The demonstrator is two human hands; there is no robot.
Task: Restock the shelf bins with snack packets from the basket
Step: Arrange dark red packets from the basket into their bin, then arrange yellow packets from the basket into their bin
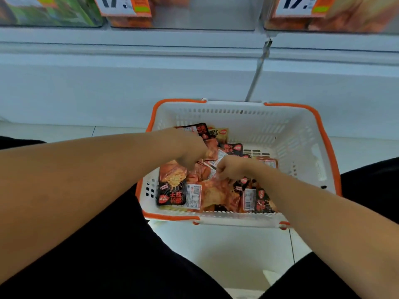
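Note:
A white basket with an orange rim (302,134) stands on the floor below the shelf. Several red, orange and black snack packets (172,190) lie piled in its left and front part. My left hand (190,152) reaches into the pile, fingers curled down on packets near the basket's left side. Close beside it, my right hand (232,169) pinches the edge of an orange packet (216,190) in the middle of the pile. Clear shelf bins (203,16) run along the top of the view, holding orange packets.
Price tags (125,5) hang on the bin fronts. A green-packed bin (54,11) is at top left. A metal rod (258,72) slants down from the shelf edge to the basket's back rim. My dark-clothed knees flank the basket on the white tiled floor (226,251).

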